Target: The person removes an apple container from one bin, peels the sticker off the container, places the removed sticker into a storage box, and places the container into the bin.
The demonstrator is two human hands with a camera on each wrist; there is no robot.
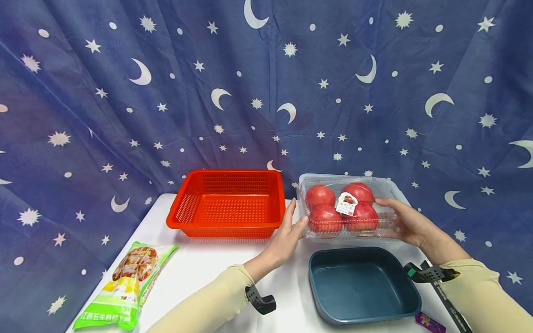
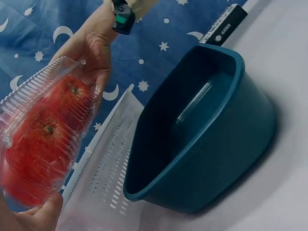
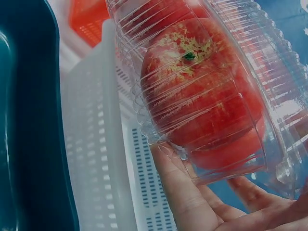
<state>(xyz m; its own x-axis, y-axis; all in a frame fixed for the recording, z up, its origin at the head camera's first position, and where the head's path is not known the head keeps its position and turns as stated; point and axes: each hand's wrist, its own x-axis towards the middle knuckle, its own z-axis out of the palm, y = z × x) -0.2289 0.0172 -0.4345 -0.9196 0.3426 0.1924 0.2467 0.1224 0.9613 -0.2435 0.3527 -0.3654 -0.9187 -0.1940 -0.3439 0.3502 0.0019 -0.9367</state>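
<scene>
A clear plastic clamshell of red tomatoes point(image 1: 347, 208) is held above the dark teal square basin point(image 1: 362, 284), gripped at its ends by the left hand point(image 1: 287, 233) and right hand point(image 1: 405, 222). A white perforated basket point(image 3: 96, 144) beyond the basin is revealed only by the wrist views. Both hands are curled around the clamshell's edges.

Clear clamshell point(image 1: 349, 208) with four red tomatoes, lid closed, white label with a tomato picture on top. Held level in the air between left hand point(image 1: 287, 233) and right hand point(image 1: 410, 222), one at each end. It sits above a white perforated basket point(image 2: 103, 173).
</scene>
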